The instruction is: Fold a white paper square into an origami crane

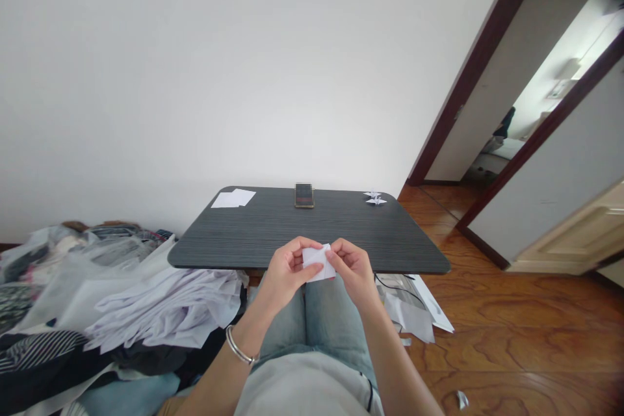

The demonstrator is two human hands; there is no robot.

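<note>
A small folded piece of white paper (314, 257) is held up over my lap, at the near edge of the dark table (273, 227). My left hand (290, 270) pinches it from the left, thumb on top. From the right, my right hand (351, 265) pinches its other side between thumb and fingers. A crease or flap shows on the face of the paper. The fingertips behind it are partly hidden.
White paper sheets (233, 198) lie at the table's back left. A phone on a stand (305, 195) is at the back middle. Two folded paper cranes (376, 201) stand back right. Heaped clothes (160, 305) lie left; papers and a cable (407, 312) lie below right.
</note>
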